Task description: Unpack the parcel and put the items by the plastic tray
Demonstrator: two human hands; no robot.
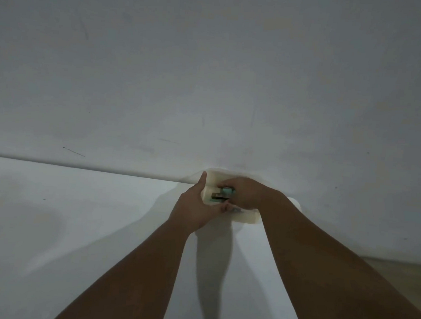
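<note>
A cream plastic tray [246, 218] stands at the far edge of the white table, against the wall. My left hand [196, 207] rests on the tray's left side, thumb up and fingers spread along its rim. My right hand [246, 193] reaches into the tray from the right, its fingers closed on a small teal item [227, 191]. Just below the teal item a dark flat piece [217, 197] lies inside the tray. Both hands hide most of the tray's contents. No parcel is in view.
The white table [77, 225] stretches toward me, meeting a plain grey-white wall [209, 85] behind the tray. At the right edge a strip of brownish floor [400, 266] shows beyond the table.
</note>
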